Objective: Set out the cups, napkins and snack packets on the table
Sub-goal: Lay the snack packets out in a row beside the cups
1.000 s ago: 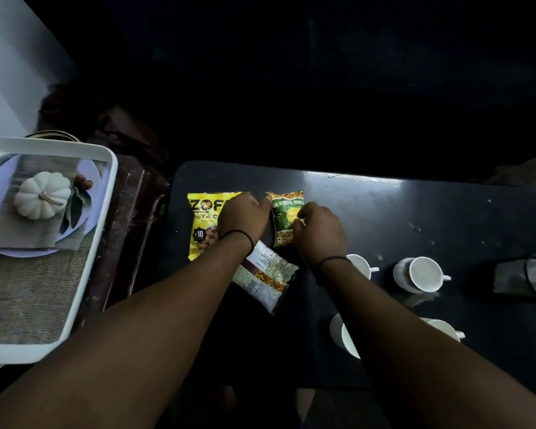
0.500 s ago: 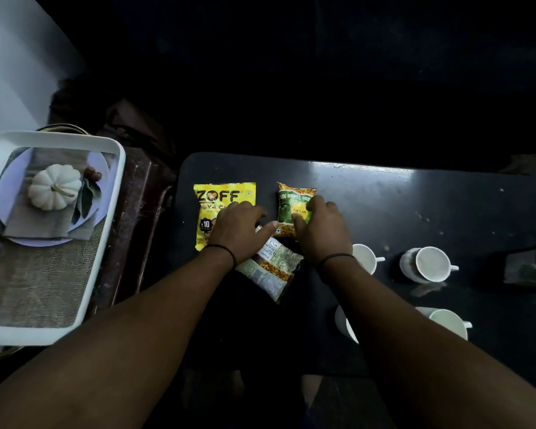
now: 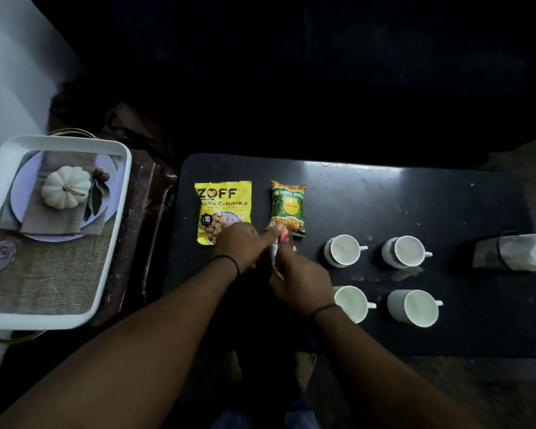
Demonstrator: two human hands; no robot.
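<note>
Both hands, left (image 3: 240,247) and right (image 3: 300,278), pinch the third packet (image 3: 278,247) up near the bench's (image 3: 415,193) left end. A weak pinch could drop it onto the green packet (image 3: 288,205).

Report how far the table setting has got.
Done: four cups stand in a square, and the yellow packet and green packet lie flat. In hand: both hands grip a third packet. Left: placing it; no laid-out napkins visible.
</note>
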